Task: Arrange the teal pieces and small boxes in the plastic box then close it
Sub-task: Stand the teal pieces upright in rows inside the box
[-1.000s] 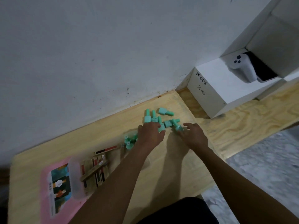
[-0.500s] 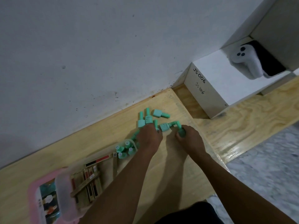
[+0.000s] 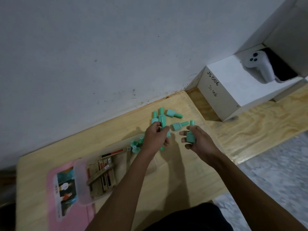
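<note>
My left hand [image 3: 155,138] is lifted off the wooden table [image 3: 175,170] and grips several teal pieces [image 3: 164,125] in a bundle. My right hand [image 3: 199,141] holds one teal piece [image 3: 190,136] upright, a little to the right. Loose teal pieces [image 3: 174,113] lie on the table beyond both hands, near the wall. The clear plastic box [image 3: 82,182] stands open at the lower left of my left arm. It holds several small brown boxes [image 3: 104,174] and a few teal pieces [image 3: 135,145] at its far end.
A pink lid [image 3: 66,212] with a picture label lies under the box's left side. A white carton [image 3: 233,90] marked JS006 stands at the right against the wall, with a white controller [image 3: 259,68] behind it. The table's front edge drops to a marbled floor [image 3: 275,180].
Both hands have risen from the pile on the table. The left one now holds a bundle of teal pieces and the right one holds a single piece upright.
</note>
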Demonstrator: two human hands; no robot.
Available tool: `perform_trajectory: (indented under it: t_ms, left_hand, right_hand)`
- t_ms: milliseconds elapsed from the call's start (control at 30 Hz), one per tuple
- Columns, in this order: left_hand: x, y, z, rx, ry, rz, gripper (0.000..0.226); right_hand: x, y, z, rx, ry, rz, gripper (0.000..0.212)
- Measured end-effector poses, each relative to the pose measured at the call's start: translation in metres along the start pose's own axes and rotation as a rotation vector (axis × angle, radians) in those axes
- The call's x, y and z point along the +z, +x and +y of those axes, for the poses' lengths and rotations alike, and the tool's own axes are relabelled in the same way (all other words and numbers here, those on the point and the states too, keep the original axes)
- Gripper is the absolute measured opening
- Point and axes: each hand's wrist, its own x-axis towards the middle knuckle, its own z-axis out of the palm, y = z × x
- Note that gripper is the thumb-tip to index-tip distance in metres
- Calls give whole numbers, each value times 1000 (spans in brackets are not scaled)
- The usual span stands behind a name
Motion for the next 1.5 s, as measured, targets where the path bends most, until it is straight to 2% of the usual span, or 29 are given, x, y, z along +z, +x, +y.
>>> perform_trajectory:
  t_ms: [100, 233, 300, 367, 433, 500, 633, 867, 967, 1167, 1500]
  left_hand:
    - [-21, -20, -4, -38, -251, 48, 22]
    - [-45, -42, -14, -28, -342, 58, 25]
    - [-59, -48, -22, 15, -209, 118, 27]
    - [-75, -52, -31, 100, 23, 198, 31]
    - [-91, -56, -39, 171, 222, 261, 35]
    - [-105, -60, -47, 207, 323, 306, 36]
    - [-123, -70, -60, 247, 362, 351, 27]
    - [-119, -72, -79, 274, 356, 285, 12]
    - [-110, -66, -88, 264, 380, 246, 10]
    - [-95, -56, -100, 204, 521, 281, 17]
    - [-86, -45, -100, 208, 629, 342, 18]
  right_hand:
    - [16, -15, 2, -57, 25, -73, 27]
    - [32, -31, 9, -238, -373, -128, 24]
    - [42, -36, 12, -361, -545, -136, 19]
    - [51, -38, 15, -470, -681, -146, 16]
    - [60, -39, 17, -547, -800, -172, 12]
    - [66, -36, 22, -600, -908, -189, 11]
    - [79, -32, 25, -676, -1176, -165, 30]
    - [97, -22, 27, -834, -1664, -138, 32]
    - [99, -18, 34, -857, -1728, -110, 31]
    - [98, -12, 51, -837, -1706, 23, 23]
    - [104, -10, 57, -758, -1663, 66, 30]
